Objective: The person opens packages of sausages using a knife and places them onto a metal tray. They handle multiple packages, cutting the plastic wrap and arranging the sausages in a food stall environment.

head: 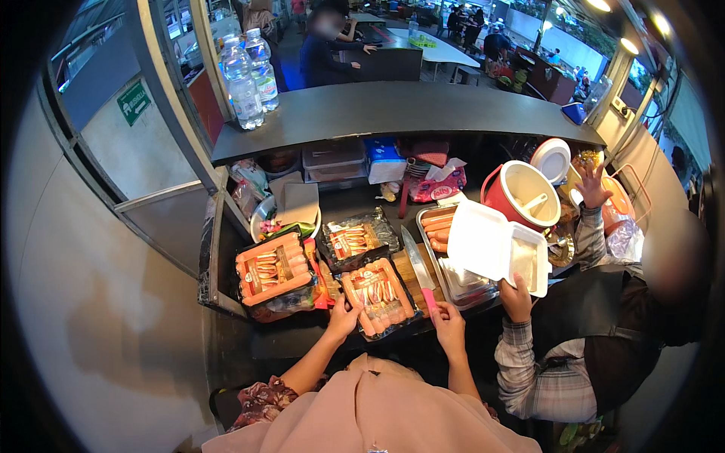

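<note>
My left hand point(343, 317) grips the left edge of a plastic pack of sausages point(378, 294) at the counter's front. In my right hand point(449, 328) is the pink handle of a kitchen knife point(417, 261); its blade points away from me over a wooden cutting board point(406, 270). A second sausage pack point(274, 269) lies at the left, and a third, black-edged pack point(354, 238) sits behind the one I hold. Right of the knife, a metal tray point(447, 283) holds loose sausages point(438, 231) and a clear plastic container point(467, 281).
At my right a co-worker's hand point(515, 300) holds an open white foam box point(481, 232) over the tray; their other hand point(593, 187) is raised beside a red rice bucket point(518, 195). A metal bowl point(263, 218) stands back left. Water bottles point(244, 85) stand on the raised shelf point(396, 107).
</note>
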Motion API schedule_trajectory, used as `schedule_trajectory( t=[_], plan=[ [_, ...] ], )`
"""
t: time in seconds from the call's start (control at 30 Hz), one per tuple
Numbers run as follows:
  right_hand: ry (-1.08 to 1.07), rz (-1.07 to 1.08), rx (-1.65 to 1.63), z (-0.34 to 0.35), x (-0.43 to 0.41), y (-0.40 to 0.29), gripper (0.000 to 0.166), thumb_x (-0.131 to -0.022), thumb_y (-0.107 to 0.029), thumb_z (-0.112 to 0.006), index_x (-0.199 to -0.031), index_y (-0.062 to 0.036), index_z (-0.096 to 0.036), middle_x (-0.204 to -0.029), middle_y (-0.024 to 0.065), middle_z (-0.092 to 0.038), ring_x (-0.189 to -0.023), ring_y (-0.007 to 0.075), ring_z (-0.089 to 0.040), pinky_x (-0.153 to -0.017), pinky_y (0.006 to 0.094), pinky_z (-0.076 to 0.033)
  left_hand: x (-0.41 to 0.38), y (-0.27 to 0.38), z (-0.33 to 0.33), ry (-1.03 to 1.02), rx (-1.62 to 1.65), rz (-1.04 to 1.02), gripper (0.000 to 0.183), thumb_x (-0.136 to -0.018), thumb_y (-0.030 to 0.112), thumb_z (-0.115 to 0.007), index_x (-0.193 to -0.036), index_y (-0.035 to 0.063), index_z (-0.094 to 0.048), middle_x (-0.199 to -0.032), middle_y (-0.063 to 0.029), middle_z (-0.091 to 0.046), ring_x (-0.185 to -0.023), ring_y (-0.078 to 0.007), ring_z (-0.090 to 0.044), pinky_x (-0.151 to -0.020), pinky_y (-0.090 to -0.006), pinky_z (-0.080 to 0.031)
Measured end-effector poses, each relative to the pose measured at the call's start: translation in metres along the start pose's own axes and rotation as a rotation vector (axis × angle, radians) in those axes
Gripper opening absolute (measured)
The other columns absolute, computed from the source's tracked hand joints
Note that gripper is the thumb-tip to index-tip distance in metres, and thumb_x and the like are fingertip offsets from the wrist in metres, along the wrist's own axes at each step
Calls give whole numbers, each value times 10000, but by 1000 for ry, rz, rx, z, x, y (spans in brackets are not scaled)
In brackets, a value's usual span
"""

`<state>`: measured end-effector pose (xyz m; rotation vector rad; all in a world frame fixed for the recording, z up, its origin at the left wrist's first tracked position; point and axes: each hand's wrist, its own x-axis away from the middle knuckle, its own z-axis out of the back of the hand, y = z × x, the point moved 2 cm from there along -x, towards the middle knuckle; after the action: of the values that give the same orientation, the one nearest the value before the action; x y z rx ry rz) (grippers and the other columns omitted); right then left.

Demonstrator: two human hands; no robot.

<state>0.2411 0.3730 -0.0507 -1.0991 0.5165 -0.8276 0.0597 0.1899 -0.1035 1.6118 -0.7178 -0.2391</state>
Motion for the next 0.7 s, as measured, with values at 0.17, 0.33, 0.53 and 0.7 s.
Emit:
schedule_trajectory(
  t=[0.17, 0.33, 0.53, 0.7],
  plan=[
    [95, 185, 405, 1, 2, 1, 262, -744, -127, -673, -945, -2, -559, -878, 132, -518, -844, 299, -513, -768, 383, -430, -2, 4, 3, -1, 13, 100, 344, -850, 52, -543, -1164, -14, -419, -993, -103, -586, -875, -140, -571, -746, -252, -454],
    [91, 113, 453, -2, 0, -3, 295, -716, -161, -696, -913, -4, -542, -912, 141, -509, -888, 324, -497, -805, 401, -416, -1, 13, 5, 0, -80, 154, 332, -849, 66, -544, -1147, -15, -422, -957, -99, -597, -837, -136, -578, -704, -244, -454],
    [75, 50, 597, -7, -1, -4, 294, -703, -162, -660, -908, 0, -525, -926, 162, -504, -916, 346, -501, -814, 410, -427, 1, 35, 1, 83, -464, -48, 333, -828, 175, -582, -1065, -37, -482, -936, -160, -605, -852, -242, -594, -740, -322, -455],
    [98, 140, 602, -9, -1, 2, 326, -704, -168, -650, -942, 0, -503, -933, 169, -500, -931, 354, -500, -815, 420, -428, -1, 40, 1, 107, -664, -84, 395, -830, 234, -569, -1080, -59, -483, -967, -245, -582, -921, -376, -566, -793, -400, -439]
  ],
)
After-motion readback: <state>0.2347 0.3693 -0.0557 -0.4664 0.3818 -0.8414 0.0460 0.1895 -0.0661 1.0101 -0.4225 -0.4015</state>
